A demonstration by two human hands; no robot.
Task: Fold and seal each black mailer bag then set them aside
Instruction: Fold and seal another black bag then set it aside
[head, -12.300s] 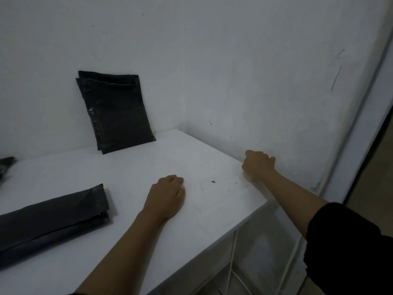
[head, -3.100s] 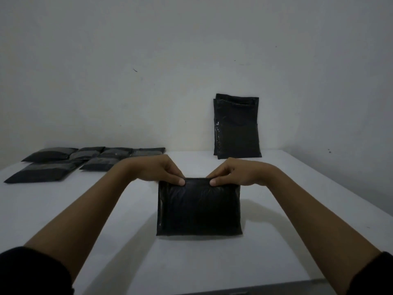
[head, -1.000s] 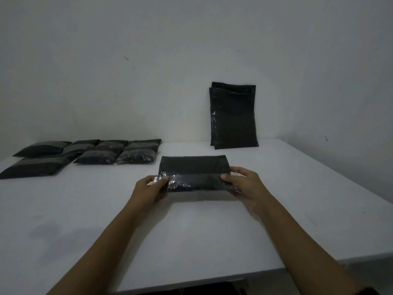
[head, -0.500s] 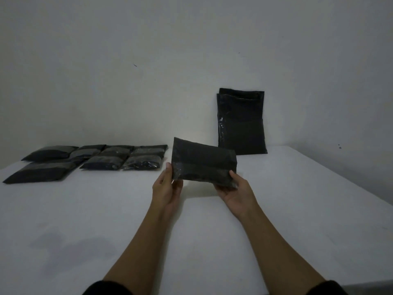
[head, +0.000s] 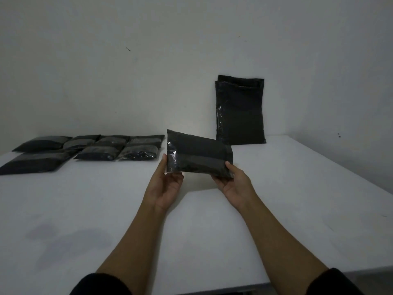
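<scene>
1. Left hand [head: 164,188] fingers pinch folded mailer bag [head: 197,155] at its left edge; right hand [head: 236,185] fingers clamp its right edge; bag lifted off bench [head: 212,220].
2. Bare bench beneath; sealed bags [head: 85,149] rear-left; unfolded stack [head: 240,111] against wall.

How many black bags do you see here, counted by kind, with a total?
Set-aside bags on the table: 7
Held bag, in left hand and right hand: 1
Stack of flat bags leaning on the wall: 1 (its bags cannot be counted)
Total: 8 folded bags and 1 stack
</scene>
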